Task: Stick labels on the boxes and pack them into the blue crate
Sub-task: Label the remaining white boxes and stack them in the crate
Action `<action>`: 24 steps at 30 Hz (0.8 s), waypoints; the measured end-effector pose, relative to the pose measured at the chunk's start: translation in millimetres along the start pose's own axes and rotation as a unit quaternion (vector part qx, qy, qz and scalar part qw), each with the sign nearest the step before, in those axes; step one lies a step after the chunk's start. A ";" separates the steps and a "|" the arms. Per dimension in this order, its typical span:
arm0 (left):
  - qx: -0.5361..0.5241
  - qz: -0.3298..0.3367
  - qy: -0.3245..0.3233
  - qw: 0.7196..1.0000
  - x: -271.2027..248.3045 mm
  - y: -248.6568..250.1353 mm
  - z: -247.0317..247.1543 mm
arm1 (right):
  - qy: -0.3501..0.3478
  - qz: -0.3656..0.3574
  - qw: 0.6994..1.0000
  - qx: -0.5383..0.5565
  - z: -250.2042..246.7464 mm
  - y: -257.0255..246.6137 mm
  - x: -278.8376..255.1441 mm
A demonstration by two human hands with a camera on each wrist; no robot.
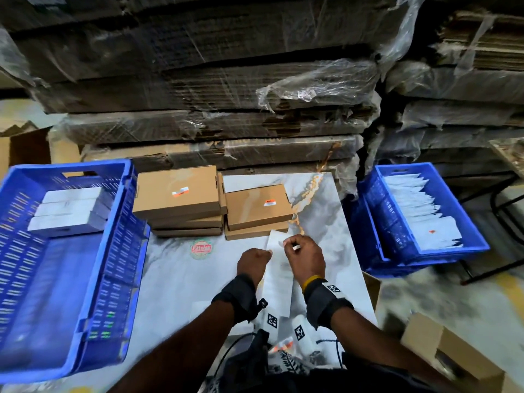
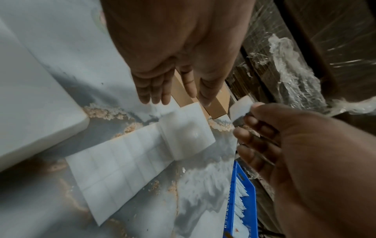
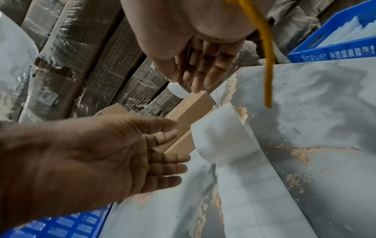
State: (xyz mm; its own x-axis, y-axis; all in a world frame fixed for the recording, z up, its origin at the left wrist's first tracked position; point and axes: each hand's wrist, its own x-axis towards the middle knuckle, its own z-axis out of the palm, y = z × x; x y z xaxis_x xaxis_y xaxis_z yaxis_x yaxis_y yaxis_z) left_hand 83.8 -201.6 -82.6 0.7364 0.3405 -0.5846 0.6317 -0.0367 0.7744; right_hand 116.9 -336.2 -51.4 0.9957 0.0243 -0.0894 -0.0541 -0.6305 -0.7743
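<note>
You've got a small white peeled label [image 3: 177, 91] pinched between thumb and fingertips of your right hand [image 1: 304, 258], lifted above the long white strip of label backing [image 2: 130, 159] on the grey marbled table [image 1: 175, 279]. Your left hand [image 1: 253, 262] hovers beside the strip, fingers loosely curled, holding nothing. That label looks featherlight and floppy, sticky on one face, so it likely folds on itself: keep the grip at one edge. The flat brown cardboard boxes [image 1: 259, 205] sit stacked just beyond, looking stiff and light, best taken by their long sides; the large blue plastic crate [image 1: 85, 251] waits at your left. The head view shows crate and stacks; only the wrist views reveal the label's curl and the strip's lifted end.
</note>
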 end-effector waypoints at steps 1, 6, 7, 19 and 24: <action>-0.048 -0.004 -0.010 0.999 -5.0 3.4 -3.2 | -0.004 -0.011 1.000 -0.020 2.7 -1.8 -1.3; -0.192 -0.027 -0.020 0.981 -25.7 12.9 -24.6 | -0.013 -0.089 0.991 -0.099 18.1 -12.0 -13.8; -0.195 -0.024 -0.019 0.980 -30.9 15.5 -29.3 | -0.014 -0.103 0.988 -0.112 21.8 -13.3 -16.6; -0.150 -0.037 -0.029 0.988 -44.9 5.2 -90.1 | -0.096 -0.183 0.973 -0.099 53.5 -36.3 -44.6; -0.096 -0.050 -0.049 0.993 -47.3 -13.1 -118.5 | -0.138 -0.112 0.984 0.026 70.1 -36.7 -57.9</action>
State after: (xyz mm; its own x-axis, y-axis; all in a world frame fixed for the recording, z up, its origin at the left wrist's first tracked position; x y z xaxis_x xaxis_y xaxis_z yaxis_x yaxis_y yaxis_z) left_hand 11.9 -105.9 -36.5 0.6981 0.2401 -0.6746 0.6520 0.1763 0.7374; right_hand 56.0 -260.1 -61.7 0.9251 0.3723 -0.0750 0.1528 -0.5458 -0.8239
